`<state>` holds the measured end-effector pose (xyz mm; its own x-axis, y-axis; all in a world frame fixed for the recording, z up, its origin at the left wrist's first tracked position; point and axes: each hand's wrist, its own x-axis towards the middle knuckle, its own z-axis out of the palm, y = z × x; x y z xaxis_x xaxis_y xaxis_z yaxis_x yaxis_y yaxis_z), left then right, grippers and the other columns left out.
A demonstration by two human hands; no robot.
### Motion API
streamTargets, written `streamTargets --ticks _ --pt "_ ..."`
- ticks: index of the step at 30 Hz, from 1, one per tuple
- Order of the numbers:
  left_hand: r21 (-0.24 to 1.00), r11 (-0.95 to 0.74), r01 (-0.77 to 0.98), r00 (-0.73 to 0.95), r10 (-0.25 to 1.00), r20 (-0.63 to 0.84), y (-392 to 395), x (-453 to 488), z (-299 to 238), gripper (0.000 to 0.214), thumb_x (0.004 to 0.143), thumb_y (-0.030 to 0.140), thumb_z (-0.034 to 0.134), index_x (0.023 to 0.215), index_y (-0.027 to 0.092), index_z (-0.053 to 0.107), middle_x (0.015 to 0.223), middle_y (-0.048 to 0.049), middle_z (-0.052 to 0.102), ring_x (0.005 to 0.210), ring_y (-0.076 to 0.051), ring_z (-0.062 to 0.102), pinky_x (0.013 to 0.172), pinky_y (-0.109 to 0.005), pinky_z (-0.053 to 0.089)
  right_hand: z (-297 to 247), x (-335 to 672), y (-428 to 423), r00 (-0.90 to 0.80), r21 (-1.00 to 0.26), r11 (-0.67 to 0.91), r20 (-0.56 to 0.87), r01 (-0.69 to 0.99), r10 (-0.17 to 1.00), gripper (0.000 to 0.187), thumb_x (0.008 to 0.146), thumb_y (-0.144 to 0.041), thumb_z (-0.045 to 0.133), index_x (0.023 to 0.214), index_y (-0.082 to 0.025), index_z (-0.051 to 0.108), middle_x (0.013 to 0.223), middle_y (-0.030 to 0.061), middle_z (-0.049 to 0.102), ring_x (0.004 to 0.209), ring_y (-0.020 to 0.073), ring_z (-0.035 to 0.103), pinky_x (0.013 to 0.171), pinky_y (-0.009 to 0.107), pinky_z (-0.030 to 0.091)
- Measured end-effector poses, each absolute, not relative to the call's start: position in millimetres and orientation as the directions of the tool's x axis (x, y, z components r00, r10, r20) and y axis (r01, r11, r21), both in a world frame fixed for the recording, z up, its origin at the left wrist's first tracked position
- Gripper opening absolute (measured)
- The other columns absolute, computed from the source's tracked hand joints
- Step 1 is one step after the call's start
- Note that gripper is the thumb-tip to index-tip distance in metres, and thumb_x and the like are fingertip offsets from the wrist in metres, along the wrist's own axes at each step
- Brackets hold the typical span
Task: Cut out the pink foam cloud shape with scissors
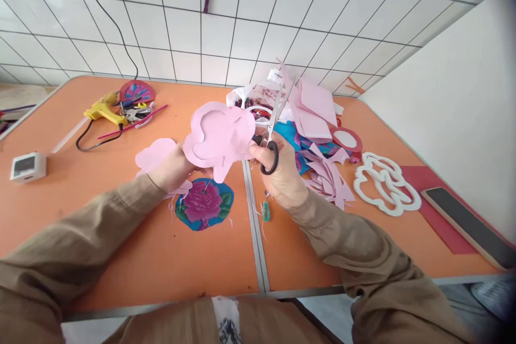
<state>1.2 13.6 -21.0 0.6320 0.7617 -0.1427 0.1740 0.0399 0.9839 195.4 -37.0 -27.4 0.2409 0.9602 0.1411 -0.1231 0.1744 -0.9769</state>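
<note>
A pink cloud-shaped cutout [221, 137], with curved cut edges and a loose flap, is held up over the orange table. My left hand [179, 166] grips its left side, the fingers mostly behind the sheet. Black-handled scissors [271, 142] are in my right hand [284, 172], blades pointing up and away. My right thumb also touches the cutout's right edge. Below, a round blue fabric piece with a pink flower [205, 204] lies on the table. Another pink cutout [155, 155] rests behind my left wrist. A small green clip [265, 210] lies below my right hand.
A yellow glue gun [105, 110] with its cord lies at the left, near a white box [28, 166]. Pink scraps [328, 177] and folded pink sheets [312, 110] pile up at the back right. White cloud-shaped frames [387, 184] and a phone [463, 223] lie farther right.
</note>
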Motion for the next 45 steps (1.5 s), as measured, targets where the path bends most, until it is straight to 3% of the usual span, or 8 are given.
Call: streamTargets --ticks 3,7,13,23,26,37,41,45 --pt "0.984 -0.061 0.169 0.608 0.792 -0.056 -7.4 12.2 -21.5 0.027 0.067 0.041 0.079 0.067 0.021 0.062 0.063 -0.0002 0.064 0.058 -0.015 0.058 0.063 -0.030 0.053 -30.1 192.0 -37.4 0.269 -0.976 0.176 0.136 -0.131 0.954 0.032 0.064 -0.034 0.071 0.093 -0.022 0.064 0.067 -0.0055 0.051 0.056 0.0089 0.039 0.051 0.026 0.035" --pt "0.958 -0.155 0.240 0.545 0.839 0.000 -25.8 21.3 -20.9 0.028 0.067 0.042 0.080 0.067 0.021 0.061 0.060 0.0001 0.063 0.060 -0.015 0.057 0.065 -0.030 0.051 -35.2 187.1 -40.5 0.287 -0.976 0.174 0.132 -0.128 0.949 0.031 0.067 -0.033 0.072 0.095 -0.022 0.065 0.068 -0.0057 0.054 0.057 0.0092 0.042 0.056 0.027 0.038" --pt "0.988 0.032 0.148 0.434 0.896 -0.094 -39.0 35.6 -25.6 0.037 0.077 0.048 0.074 0.061 0.022 0.052 0.047 0.0043 0.052 0.045 -0.011 0.048 0.052 -0.028 0.043 -39.2 183.6 -44.5 0.308 -0.973 0.170 0.116 -0.155 0.944 0.027 0.065 -0.028 0.075 0.089 -0.022 0.064 0.074 -0.0039 0.057 0.063 0.0111 0.050 0.061 0.028 0.043" --pt "0.996 -0.025 -0.082 0.242 0.969 0.044 -35.7 57.8 -23.1 0.024 0.082 0.037 0.072 0.074 0.017 0.062 0.065 0.0033 0.060 0.044 -0.007 0.052 0.047 -0.023 0.044 -38.5 180.6 -44.9 0.306 -0.958 0.201 0.131 -0.207 0.943 0.025 0.067 -0.028 0.074 0.089 -0.020 0.065 0.072 -0.0042 0.056 0.064 0.0110 0.050 0.063 0.029 0.046" --pt "0.988 0.003 -0.157 0.233 0.972 0.034 -33.9 61.1 -29.8 0.018 0.084 0.032 0.069 0.082 0.015 0.065 0.067 0.0019 0.063 0.044 -0.008 0.055 0.045 -0.022 0.045 -37.9 179.3 -45.0 0.316 -0.954 0.189 0.109 -0.234 0.942 0.023 0.066 -0.028 0.074 0.085 -0.020 0.064 0.068 -0.0055 0.056 0.061 0.0112 0.052 0.062 0.029 0.047" --pt "0.923 0.192 -0.332 0.379 0.924 -0.056 -16.2 52.1 -16.9 0.019 0.073 0.023 0.073 0.059 0.013 0.064 0.055 0.0006 0.063 0.035 -0.004 0.047 0.037 -0.018 0.036 -32.0 185.1 -46.3 0.303 -0.941 0.305 0.252 -0.144 0.919 0.024 0.078 -0.032 0.074 0.097 -0.019 0.067 0.070 -0.0040 0.061 0.063 0.0112 0.056 0.061 0.028 0.048" --pt "0.924 0.308 -0.228 0.554 0.821 -0.137 -0.3 34.7 -2.6 0.016 0.067 0.019 0.077 0.056 0.011 0.067 0.051 -0.0011 0.063 0.033 -0.003 0.044 0.032 -0.016 0.029 -11.9 225.4 -40.3 0.066 -0.933 0.350 0.346 -0.080 0.936 0.041 0.071 -0.049 0.080 0.096 -0.018 0.072 0.060 -0.0032 0.064 0.050 0.0101 0.055 0.053 0.027 0.046" --pt "0.930 0.333 -0.155 0.610 0.773 -0.175 11.5 20.8 7.7 0.011 0.063 0.015 0.078 0.057 0.011 0.069 0.049 -0.0007 0.062 0.029 -0.003 0.042 0.031 -0.016 0.031 15.5 276.5 -37.6 -0.465 -0.984 0.158 0.101 0.085 0.880 0.058 0.058 -0.058 0.085 0.097 -0.016 0.079 0.061 0.0005 0.067 0.049 0.0090 0.055 0.045 0.022 0.039"
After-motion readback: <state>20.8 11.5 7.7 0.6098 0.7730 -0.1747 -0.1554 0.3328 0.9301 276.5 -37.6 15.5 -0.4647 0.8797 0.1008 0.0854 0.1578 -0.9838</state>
